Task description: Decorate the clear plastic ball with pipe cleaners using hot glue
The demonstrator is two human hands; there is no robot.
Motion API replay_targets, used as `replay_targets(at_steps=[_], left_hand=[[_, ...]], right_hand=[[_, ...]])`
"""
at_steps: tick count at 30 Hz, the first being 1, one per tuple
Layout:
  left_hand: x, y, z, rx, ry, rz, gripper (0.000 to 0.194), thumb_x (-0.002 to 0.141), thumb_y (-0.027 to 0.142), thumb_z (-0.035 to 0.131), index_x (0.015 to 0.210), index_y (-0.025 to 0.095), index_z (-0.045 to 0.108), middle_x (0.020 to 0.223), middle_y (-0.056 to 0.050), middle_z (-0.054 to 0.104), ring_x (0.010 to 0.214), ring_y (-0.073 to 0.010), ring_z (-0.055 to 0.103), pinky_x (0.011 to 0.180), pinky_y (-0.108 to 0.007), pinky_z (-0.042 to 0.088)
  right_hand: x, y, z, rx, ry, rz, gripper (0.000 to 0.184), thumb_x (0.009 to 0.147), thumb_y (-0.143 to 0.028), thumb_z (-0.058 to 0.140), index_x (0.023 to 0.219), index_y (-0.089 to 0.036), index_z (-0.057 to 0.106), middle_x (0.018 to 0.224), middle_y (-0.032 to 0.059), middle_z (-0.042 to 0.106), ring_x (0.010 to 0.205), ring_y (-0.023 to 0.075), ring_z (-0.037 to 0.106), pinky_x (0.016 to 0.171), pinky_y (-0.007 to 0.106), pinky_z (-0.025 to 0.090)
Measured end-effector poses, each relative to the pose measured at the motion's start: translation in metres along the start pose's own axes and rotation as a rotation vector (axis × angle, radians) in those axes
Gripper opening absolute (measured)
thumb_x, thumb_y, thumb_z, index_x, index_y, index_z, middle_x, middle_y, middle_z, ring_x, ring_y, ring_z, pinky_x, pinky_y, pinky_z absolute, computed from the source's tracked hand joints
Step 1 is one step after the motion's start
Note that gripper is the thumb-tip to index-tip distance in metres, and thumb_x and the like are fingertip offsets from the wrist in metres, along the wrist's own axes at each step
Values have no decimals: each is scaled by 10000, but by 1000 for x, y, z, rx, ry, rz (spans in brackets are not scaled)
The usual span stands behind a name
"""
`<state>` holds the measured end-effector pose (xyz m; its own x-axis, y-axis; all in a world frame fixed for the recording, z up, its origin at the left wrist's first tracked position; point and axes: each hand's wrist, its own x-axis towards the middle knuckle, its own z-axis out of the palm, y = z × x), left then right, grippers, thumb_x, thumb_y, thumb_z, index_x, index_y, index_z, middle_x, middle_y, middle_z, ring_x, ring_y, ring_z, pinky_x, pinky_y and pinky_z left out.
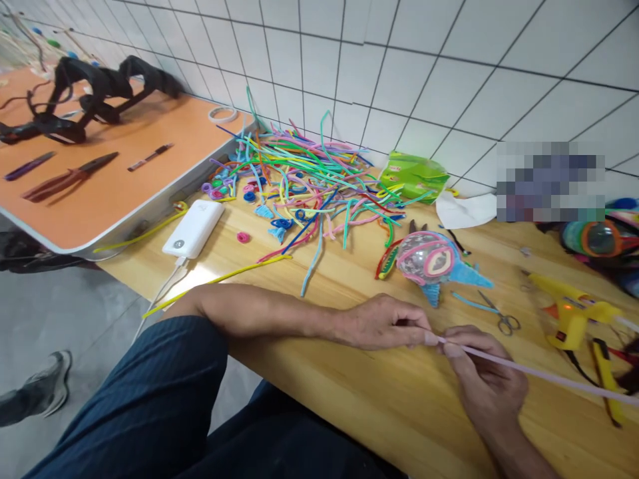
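Observation:
A pale pink pipe cleaner [539, 370] runs from between my fingertips out past the right edge of view. My left hand [387, 322] pinches its near end between thumb and finger. Right beside it, my right hand [484, 366] pinches the same strip, fingers curled beneath. Just beyond my hands lies a fish-like figure [424, 258] with a shiny clear body, pink outlines, a pink-and-cream ring and blue pipe-cleaner fins. A short blue pipe cleaner [474, 303] and small scissors [506, 323] rest to its right.
A yellow glue gun [572, 313] and yellow cutter [606, 382] lie at the right. Many coloured pipe cleaners [309, 159] pile against the tiled wall, near a green packet [414, 176]. A white power bank [194, 228] sits left, beside an orange table [100, 193] holding pliers [70, 178].

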<state>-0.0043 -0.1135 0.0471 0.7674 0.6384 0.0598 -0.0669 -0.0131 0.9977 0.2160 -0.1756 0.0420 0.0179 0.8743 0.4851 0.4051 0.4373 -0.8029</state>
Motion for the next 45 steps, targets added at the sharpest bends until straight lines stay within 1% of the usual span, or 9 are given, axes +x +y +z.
replay_targets(at_steps=[4,8,12,16,20,25,31,38,45], left_hand=[[1,-1,-2,195,36,1,234,1066,287,717,885,140,704,763,40,617,722,-85,543,697,-194,425],[4,-11,-4,334,31,50,238,1097,330,675,956,149,737,872,-16,733,818,-120,643,765,-215,478],[5,-21,-5,427,-19,97,288,1126,360,627,927,166,699,893,-45,758,847,-148,688,806,-237,508],[2,-25,-7,520,-68,137,353,1149,384,567,858,189,612,816,-35,696,804,-159,678,771,-238,503],[0,-26,-7,543,-87,205,365,1175,410,491,928,182,634,872,-65,730,852,-175,711,808,-248,535],[-2,-23,-8,563,12,204,383,1191,399,443,985,182,683,884,-52,753,830,-158,714,810,-240,558],[-3,-23,-8,585,100,240,391,1186,416,470,993,174,710,877,-50,775,787,-149,718,759,-232,563],[-2,-23,-8,622,103,278,325,1174,346,515,1004,167,726,890,-50,800,799,-147,751,759,-223,574],[-3,-18,-8,760,93,373,261,1158,237,529,967,166,691,819,-21,749,728,-127,714,696,-202,543]], right_hand=[[5,-6,0,-146,-127,-52,183,964,-246,713,787,-264,672,648,-27,678,553,162,663,509,266,530],[4,-18,0,-305,-304,-281,293,967,-137,695,744,-270,558,551,-84,575,430,103,530,464,255,420],[4,-31,-3,-296,-445,-480,207,981,-81,654,911,-271,608,610,-67,653,495,125,612,522,281,474],[5,-33,-11,-435,-340,-582,131,1003,-115,683,1057,-233,701,789,4,810,700,176,764,747,339,605],[5,-23,-9,-642,-219,-524,134,1028,-158,717,1155,-194,739,964,92,853,885,251,813,844,403,601],[3,-17,0,-621,-285,-402,162,1100,-108,602,1187,-205,697,949,34,846,797,181,791,794,343,601],[0,-17,-3,-698,-289,-393,170,1105,-83,576,1134,-200,695,889,17,827,772,165,774,774,317,589],[-1,-15,-1,-726,-278,-405,128,1089,-82,615,1084,-158,719,879,38,819,758,160,754,766,314,540],[-1,-16,1,-739,-262,-396,227,1091,-91,571,947,-183,720,775,21,756,689,173,701,697,346,478]])
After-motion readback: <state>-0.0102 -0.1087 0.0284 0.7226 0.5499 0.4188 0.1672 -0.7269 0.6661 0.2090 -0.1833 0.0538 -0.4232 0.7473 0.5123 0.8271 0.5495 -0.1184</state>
